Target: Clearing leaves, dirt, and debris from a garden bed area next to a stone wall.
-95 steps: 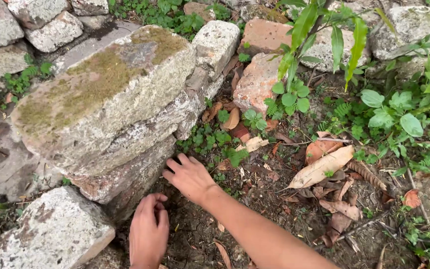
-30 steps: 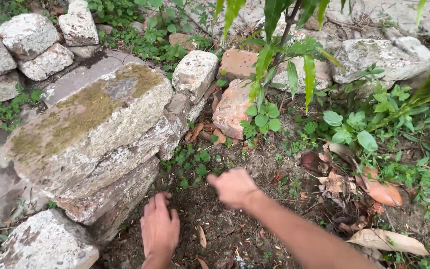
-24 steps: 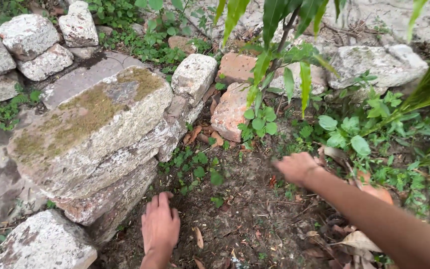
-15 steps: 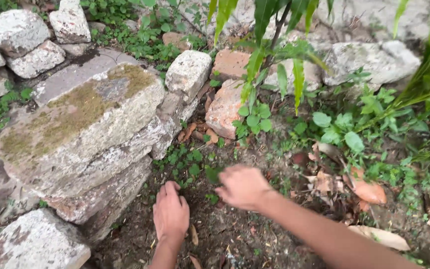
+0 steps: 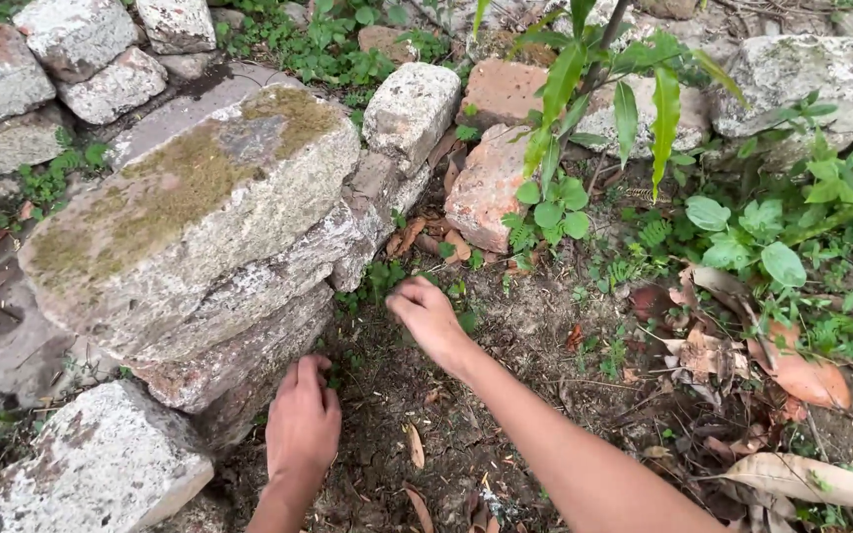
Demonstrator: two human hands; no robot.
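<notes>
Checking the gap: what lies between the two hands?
In the head view, bare dark soil with a few tiny weeds separates the left hand from the right hand.

Bare soil [image 5: 505, 395] carries dry leaves [image 5: 802, 479], small weeds [image 5: 387, 281] and mossy stone blocks [image 5: 190, 217].

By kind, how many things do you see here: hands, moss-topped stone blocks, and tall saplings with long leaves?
Hands: 2 (left hand, right hand)
moss-topped stone block: 1
tall sapling: 1
Total: 4
</notes>
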